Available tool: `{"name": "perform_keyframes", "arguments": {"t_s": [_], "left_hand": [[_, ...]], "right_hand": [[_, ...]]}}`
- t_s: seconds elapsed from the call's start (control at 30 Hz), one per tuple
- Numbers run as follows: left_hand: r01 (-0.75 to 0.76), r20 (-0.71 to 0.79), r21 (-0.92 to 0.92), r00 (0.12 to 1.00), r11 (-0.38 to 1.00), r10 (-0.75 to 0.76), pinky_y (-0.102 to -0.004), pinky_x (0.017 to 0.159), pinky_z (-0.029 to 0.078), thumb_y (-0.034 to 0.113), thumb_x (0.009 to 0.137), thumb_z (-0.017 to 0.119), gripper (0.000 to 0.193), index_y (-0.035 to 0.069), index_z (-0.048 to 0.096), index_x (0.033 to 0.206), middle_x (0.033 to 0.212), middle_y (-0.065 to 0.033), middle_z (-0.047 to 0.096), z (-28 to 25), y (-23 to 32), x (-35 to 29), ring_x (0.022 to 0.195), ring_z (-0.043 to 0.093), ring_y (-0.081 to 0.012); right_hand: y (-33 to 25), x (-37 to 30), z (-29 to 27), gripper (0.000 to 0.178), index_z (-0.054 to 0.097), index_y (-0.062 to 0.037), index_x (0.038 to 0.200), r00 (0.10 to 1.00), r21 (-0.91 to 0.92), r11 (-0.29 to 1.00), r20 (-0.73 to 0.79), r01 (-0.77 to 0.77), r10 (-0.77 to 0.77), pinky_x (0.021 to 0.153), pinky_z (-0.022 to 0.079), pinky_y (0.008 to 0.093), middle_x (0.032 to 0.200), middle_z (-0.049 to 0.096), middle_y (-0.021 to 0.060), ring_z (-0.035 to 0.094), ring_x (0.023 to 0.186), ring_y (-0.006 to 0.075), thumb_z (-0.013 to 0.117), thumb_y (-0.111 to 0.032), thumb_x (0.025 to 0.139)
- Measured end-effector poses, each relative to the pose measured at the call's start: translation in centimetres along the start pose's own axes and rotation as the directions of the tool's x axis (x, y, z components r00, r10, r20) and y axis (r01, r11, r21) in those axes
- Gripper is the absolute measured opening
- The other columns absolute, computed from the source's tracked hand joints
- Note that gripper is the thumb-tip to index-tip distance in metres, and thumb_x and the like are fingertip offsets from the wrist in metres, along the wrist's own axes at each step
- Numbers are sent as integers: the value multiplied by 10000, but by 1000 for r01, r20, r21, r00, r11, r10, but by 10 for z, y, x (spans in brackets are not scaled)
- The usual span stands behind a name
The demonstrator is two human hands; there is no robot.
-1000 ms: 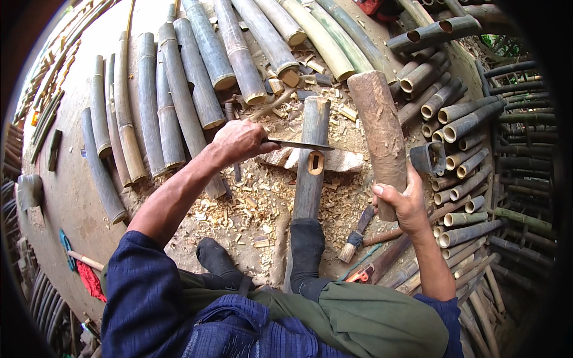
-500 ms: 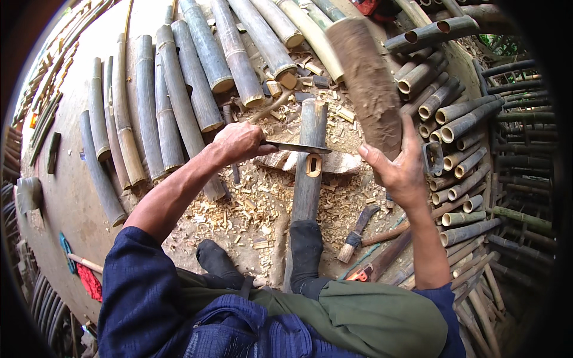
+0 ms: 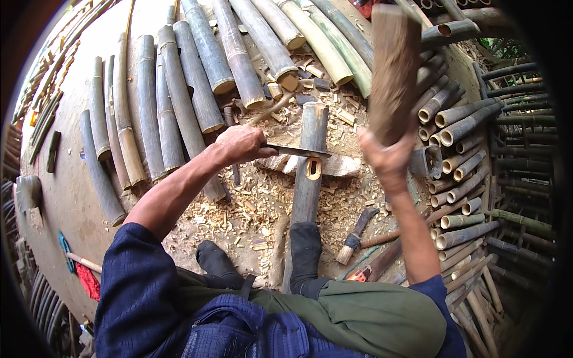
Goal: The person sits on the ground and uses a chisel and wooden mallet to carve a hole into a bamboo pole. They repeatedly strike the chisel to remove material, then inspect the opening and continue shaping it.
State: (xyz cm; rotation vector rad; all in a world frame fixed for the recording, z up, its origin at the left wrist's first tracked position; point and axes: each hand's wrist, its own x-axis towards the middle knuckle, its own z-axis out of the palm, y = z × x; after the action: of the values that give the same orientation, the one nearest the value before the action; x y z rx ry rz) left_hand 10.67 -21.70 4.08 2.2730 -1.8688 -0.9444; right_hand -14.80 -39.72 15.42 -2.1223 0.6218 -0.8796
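My left hand (image 3: 242, 143) is wrapped round the handle of a knife (image 3: 298, 151). Its dark blade lies across a bamboo pole (image 3: 306, 197), just above an oblong hole cut in the wall. A pale wood block (image 3: 343, 164) props the pole from below, and my dark-socked foot (image 3: 305, 253) presses on its near part. Raised at the right, my right hand (image 3: 389, 154) grips the lower end of a thick, rough wooden club (image 3: 394, 77). The club stands nearly upright, apart from the knife; motion blurs it and the hand.
Wood chips (image 3: 239, 209) litter the ground around the pole. Cut bamboo lengths (image 3: 203, 77) lie beyond and left; a stack of bamboo tubes (image 3: 459, 167) rises at right. Near my right knee lie a short hatchet-like tool (image 3: 356, 235) and an orange-handled saw (image 3: 361, 274).
My right hand has swung the club up to the right, from a leftward lean to nearly upright. The knife and my left hand have barely moved on the bamboo pole.
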Motion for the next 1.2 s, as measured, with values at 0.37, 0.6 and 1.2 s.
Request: {"name": "perform_keyframes", "arguments": {"t_s": [0.37,0.6,1.2], "left_hand": [[-26,15,13,1000,1000,26,-501,660,588,667,964,655,665,22,754,834,722,-181,709,7,-8,-1,713,737,-355],[-87,17,0,996,996,87,-518,675,571,675,953,665,688,3,753,834,721,-204,701,9,-8,13,715,719,-396],[-53,-123,78,990,996,63,-448,501,536,618,983,644,545,93,708,853,611,-89,660,30,4,-16,554,684,-253]], "right_hand": [[-37,51,-31,585,580,39,1294,944,98,974,285,-202,167,900,572,376,1091,719,134,701,956,214,784,-139,775],[26,2,-1,725,548,77,1311,536,-545,791,595,-278,599,914,597,401,1120,689,224,713,1003,336,815,-178,686],[4,17,-46,690,549,33,1285,785,-39,859,387,-510,484,761,576,336,1004,673,111,681,866,199,836,-213,708]]}}
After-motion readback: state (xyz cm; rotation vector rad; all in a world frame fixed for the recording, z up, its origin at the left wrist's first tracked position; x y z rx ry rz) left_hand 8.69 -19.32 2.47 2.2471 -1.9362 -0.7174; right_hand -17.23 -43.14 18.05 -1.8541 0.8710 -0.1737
